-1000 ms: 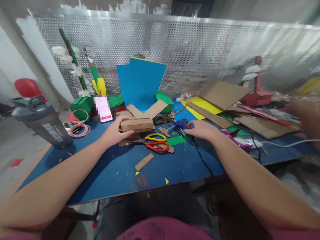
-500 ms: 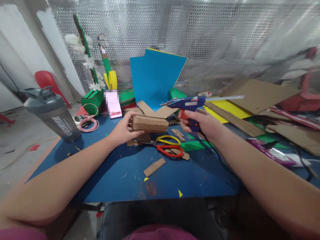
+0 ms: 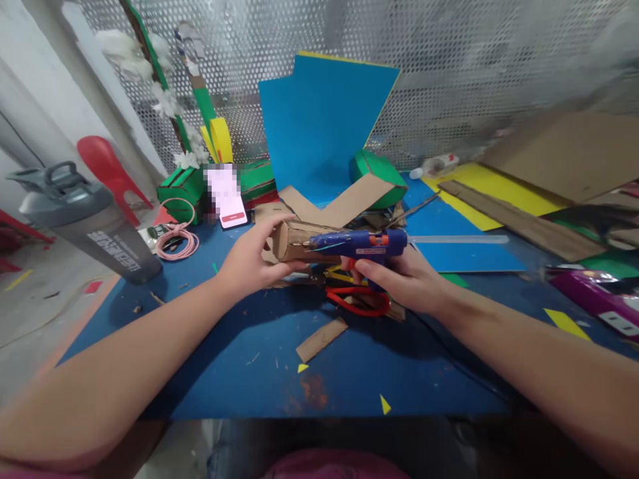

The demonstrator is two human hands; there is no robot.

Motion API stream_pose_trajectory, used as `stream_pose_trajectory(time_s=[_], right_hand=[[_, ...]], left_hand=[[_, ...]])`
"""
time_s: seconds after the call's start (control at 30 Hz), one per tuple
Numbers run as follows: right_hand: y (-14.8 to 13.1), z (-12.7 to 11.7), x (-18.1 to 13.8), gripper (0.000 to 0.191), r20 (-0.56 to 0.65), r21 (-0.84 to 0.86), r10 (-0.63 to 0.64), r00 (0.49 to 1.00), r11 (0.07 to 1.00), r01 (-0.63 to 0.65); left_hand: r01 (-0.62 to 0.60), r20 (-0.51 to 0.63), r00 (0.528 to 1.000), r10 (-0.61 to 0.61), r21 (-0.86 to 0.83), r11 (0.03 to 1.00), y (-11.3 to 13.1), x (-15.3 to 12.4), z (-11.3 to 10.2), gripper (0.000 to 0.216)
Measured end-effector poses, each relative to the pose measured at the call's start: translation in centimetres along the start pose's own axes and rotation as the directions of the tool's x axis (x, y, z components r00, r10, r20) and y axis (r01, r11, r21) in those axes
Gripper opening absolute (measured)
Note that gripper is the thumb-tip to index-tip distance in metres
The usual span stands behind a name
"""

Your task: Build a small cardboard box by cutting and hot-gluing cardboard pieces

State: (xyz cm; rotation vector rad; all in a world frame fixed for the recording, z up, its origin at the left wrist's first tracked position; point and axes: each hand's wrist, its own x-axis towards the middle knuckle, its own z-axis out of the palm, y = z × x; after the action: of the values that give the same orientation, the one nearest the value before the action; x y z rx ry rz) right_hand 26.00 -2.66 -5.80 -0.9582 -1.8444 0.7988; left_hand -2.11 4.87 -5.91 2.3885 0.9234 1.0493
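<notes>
My left hand [image 3: 249,259] grips a long brown cardboard box [image 3: 294,238], held just above the blue table [image 3: 239,359]. My right hand [image 3: 399,279] is wrapped round the handle of a blue glue gun [image 3: 357,244]. The gun's nozzle points left and lies against the front of the cardboard box. Red and yellow scissors [image 3: 357,299] lie on the table just under the two hands, partly hidden by them.
A grey shaker bottle [image 3: 84,223] stands at the left. A pink cable coil [image 3: 174,239], a phone [image 3: 224,196] and green boxes [image 3: 184,189] sit behind. Blue sheets [image 3: 324,120] lean on the perforated metal panel. Cardboard pieces [image 3: 322,338] and yellow sheets [image 3: 479,186] lie about.
My right hand picked the glue gun up from the table, lifted it, then brought it down and left against the cardboard box. My left hand kept hold of the box.
</notes>
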Motion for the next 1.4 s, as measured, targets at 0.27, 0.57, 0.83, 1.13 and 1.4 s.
stream_pose_trajectory(time_s=[0.27,0.57,0.83,1.13,1.4], right_hand=[[-0.5,0.2,-0.1,0.025,-0.003,-0.006,-0.031,1.000,0.999,0.031],[-0.6,-0.1,0.2,0.034,-0.009,-0.074,-0.059,0.998,0.996,0.058],[0.2,-1.2,0.1,0.043,-0.021,-0.144,-0.045,0.999,0.989,0.041],[-0.9,-1.9,0.5,0.034,-0.004,-0.068,-0.063,0.998,0.996,0.063],[-0.1,-2.4,0.2,0.035,-0.006,-0.034,-0.075,0.997,0.997,0.074]], left_hand=[[-0.004,-0.021,1.000,0.005,0.057,0.998,0.5,-0.1,-0.1,0.077],[-0.034,-0.077,0.997,0.033,-0.017,0.999,0.5,-0.2,0.1,0.071],[-0.058,-0.089,0.994,0.055,-0.030,0.998,0.6,0.0,-0.6,0.069],[-0.077,-0.147,0.986,0.072,-0.033,0.996,-0.1,-0.2,-0.7,0.072],[-0.101,-0.175,0.980,0.091,-0.049,0.994,-0.5,-0.3,-0.6,0.074]])
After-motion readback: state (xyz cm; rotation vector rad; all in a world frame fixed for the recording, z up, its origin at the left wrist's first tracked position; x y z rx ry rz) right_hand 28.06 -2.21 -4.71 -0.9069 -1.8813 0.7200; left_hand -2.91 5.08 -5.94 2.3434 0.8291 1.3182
